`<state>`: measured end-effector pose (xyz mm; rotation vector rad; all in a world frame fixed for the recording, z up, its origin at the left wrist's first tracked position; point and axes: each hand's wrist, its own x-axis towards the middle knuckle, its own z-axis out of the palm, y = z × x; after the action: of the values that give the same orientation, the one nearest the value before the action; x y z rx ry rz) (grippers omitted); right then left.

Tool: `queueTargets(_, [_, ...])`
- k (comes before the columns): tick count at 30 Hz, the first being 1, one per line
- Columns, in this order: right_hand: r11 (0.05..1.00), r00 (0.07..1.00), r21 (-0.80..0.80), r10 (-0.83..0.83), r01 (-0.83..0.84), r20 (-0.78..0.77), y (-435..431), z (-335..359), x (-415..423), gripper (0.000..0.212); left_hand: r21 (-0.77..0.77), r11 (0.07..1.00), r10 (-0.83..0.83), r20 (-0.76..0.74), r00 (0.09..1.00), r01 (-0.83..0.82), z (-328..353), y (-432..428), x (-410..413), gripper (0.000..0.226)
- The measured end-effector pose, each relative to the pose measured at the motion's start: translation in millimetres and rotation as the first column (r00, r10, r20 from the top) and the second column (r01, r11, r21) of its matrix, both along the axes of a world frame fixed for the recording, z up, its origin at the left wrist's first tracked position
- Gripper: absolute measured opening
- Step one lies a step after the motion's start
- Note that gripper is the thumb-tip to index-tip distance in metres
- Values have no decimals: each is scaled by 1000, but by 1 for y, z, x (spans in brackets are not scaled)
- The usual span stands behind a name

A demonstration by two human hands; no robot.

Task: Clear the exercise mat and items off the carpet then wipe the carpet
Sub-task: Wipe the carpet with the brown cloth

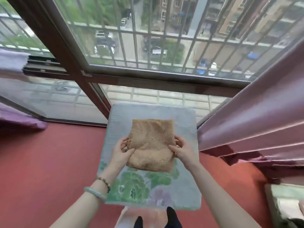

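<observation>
A folded tan fluffy cloth is held up in front of me over a small pale carpet printed with green and purple flowers. My left hand grips the cloth's left edge, thumb on top. My right hand grips its right edge the same way. The carpet lies on a red floor right below a large window. No exercise mat is in view.
A dark-framed window with outside bars fills the upper half. Pink curtains hang at the right and left. My feet in dark socks stand at the carpet's near edge. A white object sits at the lower right.
</observation>
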<state>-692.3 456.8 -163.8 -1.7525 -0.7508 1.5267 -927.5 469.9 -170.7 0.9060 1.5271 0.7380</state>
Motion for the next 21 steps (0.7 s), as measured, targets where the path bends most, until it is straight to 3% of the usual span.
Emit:
queueTargets(9, [988,976,-150,62,-31,206,11,-126,-4,40,-139,989,-70,-152,986,49,-116,5,10,43])
queueTargets(13, [979,939,-186,136,-79,316,0,-151,-8,32,-170,984,-99,-279,955,53,-139,-8,16,35])
queueTargets(15, [977,895,-162,191,-136,404,-4,-155,-10,40,-151,987,-110,-357,928,59,-139,-12,18,40])
queueTargets(18, [949,726,-83,287,-304,625,-11,-154,-7,67,-84,962,-264,-536,802,261,-137,-12,14,70])
queueTargets(19, [912,635,-68,333,-404,697,-14,-153,-4,79,-53,921,-336,-609,719,385,-136,-10,11,80])
queueTargets(21, [786,450,-91,440,-611,777,-17,-149,2,102,2,748,-431,-758,489,664,-137,-1,1,93])
